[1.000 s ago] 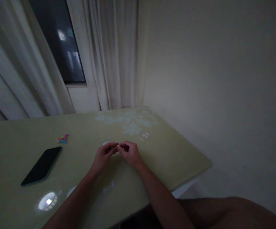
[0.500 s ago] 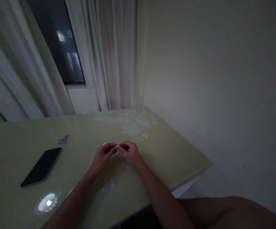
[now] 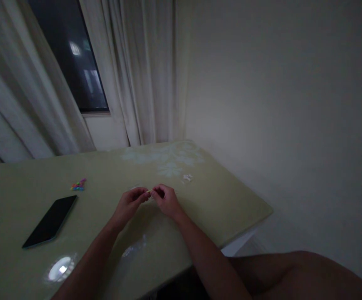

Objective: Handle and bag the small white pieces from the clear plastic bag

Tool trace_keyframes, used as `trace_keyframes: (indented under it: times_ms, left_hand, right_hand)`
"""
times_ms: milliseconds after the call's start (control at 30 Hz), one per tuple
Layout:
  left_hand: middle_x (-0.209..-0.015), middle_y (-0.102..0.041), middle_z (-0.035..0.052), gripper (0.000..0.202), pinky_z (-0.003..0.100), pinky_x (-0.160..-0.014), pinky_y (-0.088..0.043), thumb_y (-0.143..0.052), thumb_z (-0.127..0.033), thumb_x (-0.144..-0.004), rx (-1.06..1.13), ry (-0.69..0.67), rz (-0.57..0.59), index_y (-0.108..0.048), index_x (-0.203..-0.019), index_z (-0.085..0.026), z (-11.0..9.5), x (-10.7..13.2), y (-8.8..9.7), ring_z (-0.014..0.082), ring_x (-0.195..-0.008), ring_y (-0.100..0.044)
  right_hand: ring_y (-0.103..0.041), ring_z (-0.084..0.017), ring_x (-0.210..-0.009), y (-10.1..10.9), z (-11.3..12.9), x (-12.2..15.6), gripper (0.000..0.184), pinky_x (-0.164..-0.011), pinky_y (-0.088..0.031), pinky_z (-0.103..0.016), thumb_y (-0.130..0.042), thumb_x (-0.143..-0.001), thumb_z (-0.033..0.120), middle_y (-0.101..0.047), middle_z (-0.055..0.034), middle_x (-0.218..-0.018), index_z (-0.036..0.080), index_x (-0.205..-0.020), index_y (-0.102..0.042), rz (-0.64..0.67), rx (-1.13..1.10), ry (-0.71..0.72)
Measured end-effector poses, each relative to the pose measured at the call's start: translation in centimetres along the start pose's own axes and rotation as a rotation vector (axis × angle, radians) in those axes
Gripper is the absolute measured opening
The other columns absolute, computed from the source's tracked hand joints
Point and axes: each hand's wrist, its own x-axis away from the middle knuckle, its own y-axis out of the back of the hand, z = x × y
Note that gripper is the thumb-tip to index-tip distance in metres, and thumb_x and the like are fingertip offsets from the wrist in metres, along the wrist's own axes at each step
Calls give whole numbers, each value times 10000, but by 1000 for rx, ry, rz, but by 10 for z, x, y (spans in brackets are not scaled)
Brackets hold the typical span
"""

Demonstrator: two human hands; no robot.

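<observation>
Over the middle of the table, my left hand (image 3: 131, 203) and my right hand (image 3: 166, 200) meet at the fingertips. Both pinch a small yellow piece (image 3: 149, 191), mostly covered by the fingers and too small to name. Just behind my left hand a bit of clear plastic (image 3: 135, 186) lies on the table. Some small white pieces (image 3: 187, 177) rest beyond my right hand. Farther left sits a little heap of bright multicoloured pieces (image 3: 78, 184).
A black tablet (image 3: 51, 221) lies flat on the pale green table (image 3: 230, 200), left of my arms. Nearer me is a round shiny disc (image 3: 61, 268). Clear plastic (image 3: 133, 248) glints between my forearms. Curtains (image 3: 149, 75) and a wall (image 3: 277, 104) stand behind.
The whole view has shifted slightly, so things sit a little farther left. My hands keep pinching the small yellow piece, with the fingertips turned slightly.
</observation>
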Motion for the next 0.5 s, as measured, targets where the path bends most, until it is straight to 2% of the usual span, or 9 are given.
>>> trace_keyframes:
  times_ms: [100, 167, 300, 367, 500]
  left_hand:
    - [-799, -746, 39, 430, 277, -709, -536, -776, -587, -776, -22, 13, -48, -763, -884, -171, 2, -2, 7, 190, -746, -678]
    - [-818, -773, 58, 458, 303, -729, -555, -770, -600, -752, -102, 14, -106, -764, -908, -169, 6, -9, 17, 218, -764, -708]
    - [-912, -818, 99, 472, 333, -777, -573, -646, -605, -807, -437, 10, -236, -761, -973, -179, 15, -34, 50, 266, -837, -762]
    - [-961, -827, 93, 413, 322, -786, -562, -584, -558, -854, -726, 31, -230, -763, -967, -204, 19, -46, 65, 257, -847, -768]
    - [-980, -834, 98, 270, 318, -773, -542, -574, -404, -867, -874, 44, -189, -769, -893, -220, 27, -62, 81, 262, -843, -771]
  right_hand:
    - [-587, -142, -665, -1, 0, -1, 244, -644, -457, -247, -635, -931, 391, -665, -8, -733, 169, -869, -717, -17, -21, 26]
    - [-583, -143, -658, 0, -3, -3, 250, -635, -450, -250, -638, -927, 392, -663, -9, -726, 165, -875, -731, -53, -45, 25]
    - [-568, -143, -645, 6, -7, -10, 246, -619, -439, -254, -642, -898, 378, -656, -10, -713, 160, -887, -756, -217, -81, 13]
    - [-566, -144, -640, 9, -9, -13, 253, -613, -439, -255, -638, -890, 381, -658, -13, -709, 161, -890, -763, -280, -98, 5]
    - [-562, -142, -633, 10, -8, -14, 262, -603, -439, -252, -641, -888, 384, -666, -18, -711, 159, -896, -775, -291, -116, -1]
